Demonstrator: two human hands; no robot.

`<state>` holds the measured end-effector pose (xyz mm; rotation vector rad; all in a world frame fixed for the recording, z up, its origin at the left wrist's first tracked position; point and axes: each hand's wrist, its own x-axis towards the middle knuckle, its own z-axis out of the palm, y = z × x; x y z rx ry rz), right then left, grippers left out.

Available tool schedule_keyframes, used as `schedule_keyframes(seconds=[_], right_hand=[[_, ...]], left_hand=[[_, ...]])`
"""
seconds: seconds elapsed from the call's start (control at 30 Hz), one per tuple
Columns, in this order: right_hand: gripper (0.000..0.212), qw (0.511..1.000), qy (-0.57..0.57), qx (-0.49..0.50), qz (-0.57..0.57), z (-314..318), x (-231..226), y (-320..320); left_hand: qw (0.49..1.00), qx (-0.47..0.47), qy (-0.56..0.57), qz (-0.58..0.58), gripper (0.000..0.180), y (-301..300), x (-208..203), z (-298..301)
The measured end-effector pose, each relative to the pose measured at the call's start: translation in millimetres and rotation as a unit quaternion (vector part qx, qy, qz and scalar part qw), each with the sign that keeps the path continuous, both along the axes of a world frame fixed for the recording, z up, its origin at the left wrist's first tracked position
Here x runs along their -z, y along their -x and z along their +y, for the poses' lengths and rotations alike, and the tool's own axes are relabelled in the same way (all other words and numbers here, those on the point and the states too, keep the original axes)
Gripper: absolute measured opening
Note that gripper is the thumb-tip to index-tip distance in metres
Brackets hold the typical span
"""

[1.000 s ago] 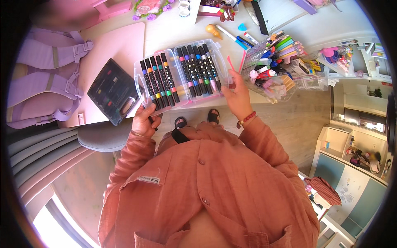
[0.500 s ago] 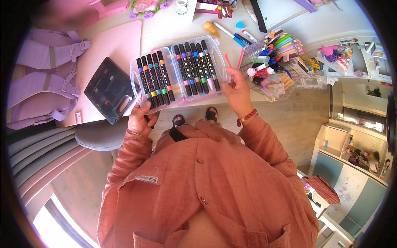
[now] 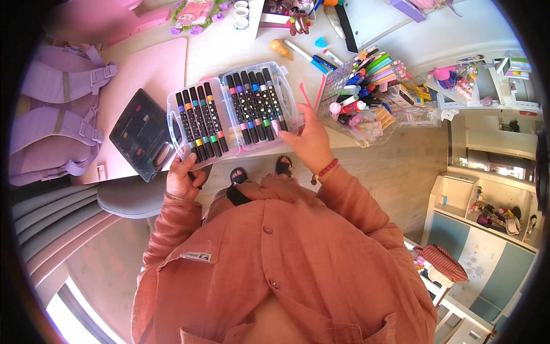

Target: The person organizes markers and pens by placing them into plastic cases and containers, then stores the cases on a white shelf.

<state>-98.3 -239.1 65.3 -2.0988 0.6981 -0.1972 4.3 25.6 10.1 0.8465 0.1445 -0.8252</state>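
Note:
A clear plastic marker case (image 3: 228, 129) lies opened flat, tilted above the desk's near edge. Both of its halves hold rows of black double-ended markers (image 3: 252, 106) with white dots and coloured bands. My left hand (image 3: 184, 176) is closed on the lower left corner of the case, thumb on top; something dark shows beside its fingers. At the right half, my right hand (image 3: 309, 137) has its fingers apart, the thumb reaching to the lower ends of the markers. Whether that thumb touches them I cannot tell.
A dark flat case (image 3: 140, 135) rests on the pink mat (image 3: 169, 63) at left. To the right stands a clear organizer (image 3: 338, 86) crowded with pens. Loose markers (image 3: 309, 54) lie behind. A lilac backpack (image 3: 57, 123) is at far left, above a grey stool (image 3: 129, 198).
My right hand has let go of the right edge of the case and moved inward, thumb toward the marker ends. My left hand keeps its hold. The whole view has shifted slightly.

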Motion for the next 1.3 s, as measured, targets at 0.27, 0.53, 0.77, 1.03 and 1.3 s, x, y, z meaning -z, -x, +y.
schedule_keyframes(seconds=[0.27,0.53,0.77,1.03,1.3], right_hand=[[0.061,0.994,0.105,-0.043,-0.004,0.7,1.5,-2.7],[0.048,0.977,0.166,-0.084,-0.101,9.7,-23.7,-15.8],[0.043,0.970,0.206,-0.034,-0.124,-8.4,-13.2,-93.7],[0.036,0.954,0.232,0.134,0.135,-79.5,38.4,-133.3],[0.028,0.932,0.271,0.129,0.203,-65.7,28.1,-130.5]], left_hand=[[0.998,-0.047,-0.043,0.011,0.020,-0.5,-10.4,-1.2],[0.999,-0.030,-0.034,0.002,0.021,-3.0,2.6,5.1],[0.997,-0.057,-0.020,0.046,0.017,-3.9,2.5,0.0],[0.992,-0.076,-0.094,0.031,0.023,-4.1,3.0,-10.4],[0.993,-0.068,-0.098,0.016,0.030,-4.6,-1.9,-11.0]])
